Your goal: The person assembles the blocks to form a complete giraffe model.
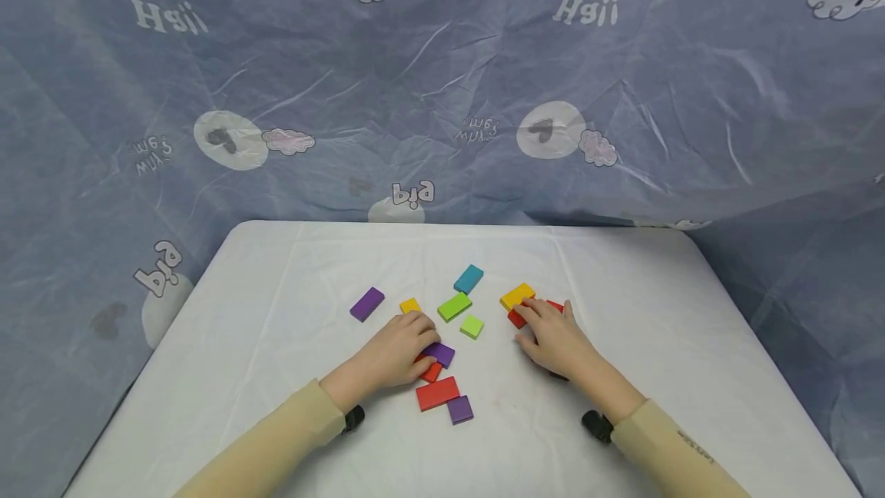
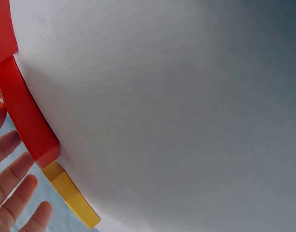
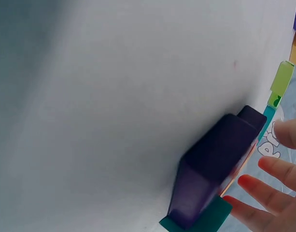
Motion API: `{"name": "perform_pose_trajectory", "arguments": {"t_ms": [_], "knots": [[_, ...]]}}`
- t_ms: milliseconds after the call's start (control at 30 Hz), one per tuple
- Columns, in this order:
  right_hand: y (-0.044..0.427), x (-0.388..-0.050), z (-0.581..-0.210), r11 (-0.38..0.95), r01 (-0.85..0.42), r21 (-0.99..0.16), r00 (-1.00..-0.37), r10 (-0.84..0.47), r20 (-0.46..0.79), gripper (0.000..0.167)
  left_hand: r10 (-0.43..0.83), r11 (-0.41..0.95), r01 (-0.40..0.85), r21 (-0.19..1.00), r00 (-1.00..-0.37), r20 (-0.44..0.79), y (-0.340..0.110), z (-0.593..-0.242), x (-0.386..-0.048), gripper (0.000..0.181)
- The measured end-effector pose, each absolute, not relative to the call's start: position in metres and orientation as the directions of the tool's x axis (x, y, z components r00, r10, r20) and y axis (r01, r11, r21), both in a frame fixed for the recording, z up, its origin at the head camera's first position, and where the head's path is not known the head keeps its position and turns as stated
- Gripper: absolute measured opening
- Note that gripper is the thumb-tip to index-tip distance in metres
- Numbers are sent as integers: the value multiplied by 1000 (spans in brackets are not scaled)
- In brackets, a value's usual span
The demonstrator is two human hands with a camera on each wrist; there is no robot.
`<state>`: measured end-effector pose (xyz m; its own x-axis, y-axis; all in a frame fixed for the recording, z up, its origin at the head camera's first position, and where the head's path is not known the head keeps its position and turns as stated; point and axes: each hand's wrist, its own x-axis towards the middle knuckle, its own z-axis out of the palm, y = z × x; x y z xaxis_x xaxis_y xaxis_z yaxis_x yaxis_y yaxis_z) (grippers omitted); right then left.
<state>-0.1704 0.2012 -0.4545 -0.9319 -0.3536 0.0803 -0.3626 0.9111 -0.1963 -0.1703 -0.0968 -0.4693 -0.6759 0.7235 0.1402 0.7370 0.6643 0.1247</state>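
My left hand [image 1: 396,346] lies low over a purple block [image 1: 440,354] and a red block [image 1: 432,372], its thumb close to both. In the left wrist view, its loosely spread fingers [image 2: 15,171] stand behind a long red block [image 2: 29,116] and a yellow block [image 2: 73,197]. My right hand [image 1: 558,338] hovers at a yellow block [image 1: 517,297] and a red block [image 1: 516,318], partly covering the red one. Its fingers [image 3: 278,170] are spread in the right wrist view, beyond a dark purple block [image 3: 218,150] and a teal block [image 3: 210,217]. Exact finger contact cannot be told.
Between the hands lie a blue block [image 1: 469,279], a lime block [image 1: 454,307] and a small lime square [image 1: 472,327]. A purple block [image 1: 367,304] lies further left. Nearer me are a red block [image 1: 438,393] and a purple square [image 1: 459,410] on the white table [image 1: 276,275].
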Motion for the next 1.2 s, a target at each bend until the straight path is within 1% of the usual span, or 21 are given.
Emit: {"name": "perform_pose_trajectory", "arguments": {"t_ms": [200,433,600,767,900,1067,1200], "knots": [[201,-179,-454,914,-363,-179,-932,-357,68,35,706,687,712,147,-701,96,-91,-465,-172,22],[202,-191,-452,919,-366,-151,-931,-361,60,28,690,711,675,197,-724,-10,-86,-457,-180,20],[202,-198,-450,919,-365,-152,-931,-363,41,29,686,717,661,220,-726,-53,-86,-454,-183,20],[203,-203,-451,917,-370,-147,-929,-369,39,29,714,693,699,177,-699,-37,-85,-457,-184,22],[204,-203,-453,913,-385,-137,-923,-382,52,29,729,682,713,159,-682,-68,-82,-455,-185,24],[205,-204,-455,902,-412,-129,-911,-404,87,28,700,713,680,169,-703,-125,-76,-452,-185,30],[206,-205,-456,897,-423,-130,-905,-413,100,29,680,730,647,222,-721,-135,-71,-452,-184,32]]}}
